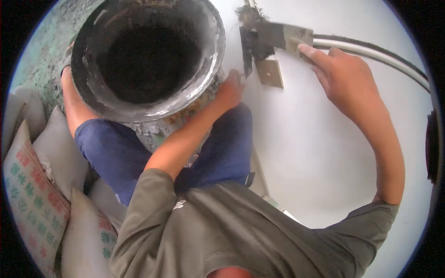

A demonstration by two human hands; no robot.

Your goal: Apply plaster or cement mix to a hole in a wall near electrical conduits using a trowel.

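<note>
Holding scraper (296, 39), right hand (350, 78); grey-smeared black bucket (197, 88), contents too dark.

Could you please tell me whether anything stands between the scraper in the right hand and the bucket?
Yes: in this view, the dark-smeared blade at the left hand stands between the scraper and the right rim of the bucket. Whether it touches the scraper is unclear.
</note>
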